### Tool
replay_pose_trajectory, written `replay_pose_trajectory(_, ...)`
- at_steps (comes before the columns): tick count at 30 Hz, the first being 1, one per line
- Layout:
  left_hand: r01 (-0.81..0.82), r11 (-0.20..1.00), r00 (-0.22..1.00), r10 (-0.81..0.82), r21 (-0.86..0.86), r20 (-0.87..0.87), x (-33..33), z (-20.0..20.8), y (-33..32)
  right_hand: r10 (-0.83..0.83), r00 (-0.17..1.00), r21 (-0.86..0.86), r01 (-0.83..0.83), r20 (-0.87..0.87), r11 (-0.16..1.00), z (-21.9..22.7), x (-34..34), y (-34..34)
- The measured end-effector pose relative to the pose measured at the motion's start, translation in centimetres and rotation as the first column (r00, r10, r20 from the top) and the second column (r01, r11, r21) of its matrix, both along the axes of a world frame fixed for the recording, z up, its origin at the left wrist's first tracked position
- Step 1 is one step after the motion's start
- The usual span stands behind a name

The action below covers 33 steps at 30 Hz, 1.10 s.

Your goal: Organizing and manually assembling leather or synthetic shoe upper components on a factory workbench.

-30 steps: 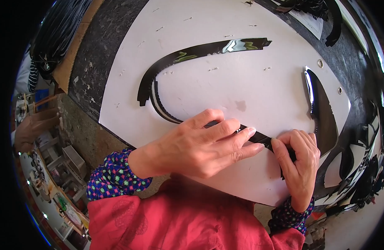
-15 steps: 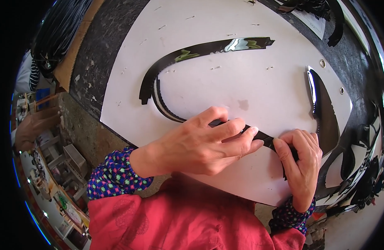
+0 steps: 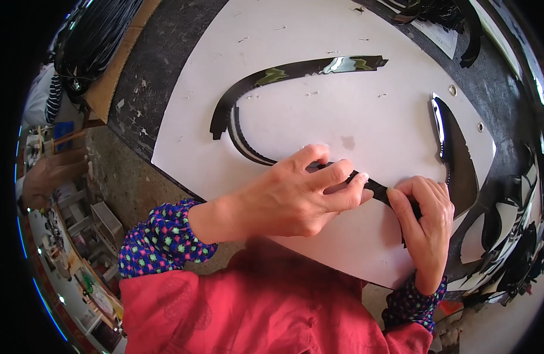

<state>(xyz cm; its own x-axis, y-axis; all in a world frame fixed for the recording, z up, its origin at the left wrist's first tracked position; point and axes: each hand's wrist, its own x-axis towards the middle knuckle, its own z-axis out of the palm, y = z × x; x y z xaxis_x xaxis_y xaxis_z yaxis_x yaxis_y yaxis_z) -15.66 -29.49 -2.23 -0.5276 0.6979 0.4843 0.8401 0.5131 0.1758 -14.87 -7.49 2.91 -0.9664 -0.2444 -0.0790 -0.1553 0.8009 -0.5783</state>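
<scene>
A narrow black curved strip (image 3: 247, 151) with a pale edge lies on a white sheet (image 3: 337, 121), bending from the left down toward my hands. Over its middle, my left hand (image 3: 295, 197) has bent fingers that press and grip the strip; part of it is hidden beneath them. My right hand (image 3: 425, 221) pinches the strip near its right end, thumb on top and fingers curled around. Beyond my left hand lies a glossy black curved strip (image 3: 301, 69) with notched ends. A dark blade-shaped piece (image 3: 462, 156) rests just past my right hand.
The sheet lies on a dark, worn tabletop (image 3: 151, 76). Bundled black strips (image 3: 95, 44) sit in a cardboard box at far left. More black and white pieces (image 3: 508, 230) are piled along the right side. Metal eyelets (image 3: 452, 90) pierce the sheet's right edge.
The view has shifted slightly, so the sheet's left side appears farther right. My left fingertips have moved a little along the strip; both hands keep hold of it.
</scene>
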Motion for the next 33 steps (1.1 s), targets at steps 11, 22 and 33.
replay_pose_trajectory(11, -0.099, 0.994, 0.995, 0.098, -0.045, -0.006, 0.8, 0.7, 1.0, 0.01, 0.997, -0.026, -0.012, -0.074, 1.0, -0.4, 0.1, 0.4)
replay_pose_trajectory(22, -0.209, 0.974, 0.967, 0.192, -0.086, -0.17, 1.8, 0.1, 1.8, 0.104, 0.946, 0.059, -0.09, -0.306, 0.994, -1.2, 1.3, 1.0)
replay_pose_trajectory(33, -0.177, 0.977, 0.984, 0.173, -0.12, -0.041, 2.3, 0.6, 0.6, 0.18, 0.904, 0.1, -0.152, -0.388, 0.983, -2.7, 2.7, 1.1)
